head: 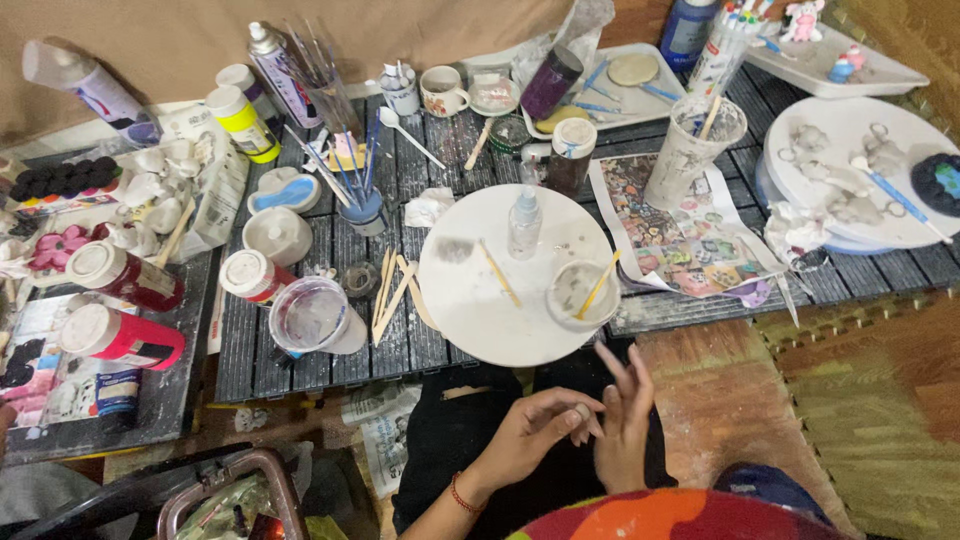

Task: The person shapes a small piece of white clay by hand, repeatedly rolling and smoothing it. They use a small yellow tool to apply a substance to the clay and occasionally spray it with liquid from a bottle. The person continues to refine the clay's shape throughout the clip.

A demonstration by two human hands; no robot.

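Observation:
My left hand (530, 432) and my right hand (622, 420) meet over my lap, just below the round white board (470, 310). The left fingertips pinch or rub something small and pale at the right hand's fingers; I cannot tell what it is. The right hand's fingers are spread and point up. On the board stand a small clear bottle (524, 222) and a white cup (581, 295) with a wooden stick in it. Another wooden stick (498, 273) lies loose on the board.
Wooden sticks (392, 290) lie left of the board beside a plastic cup (310, 316). Paint bottles (125, 275), brushes in a jar (360, 205) and moulds crowd the left. A printed sheet (690, 245), a tall cup (690, 150) and a white plate (860, 170) with pale figures sit right.

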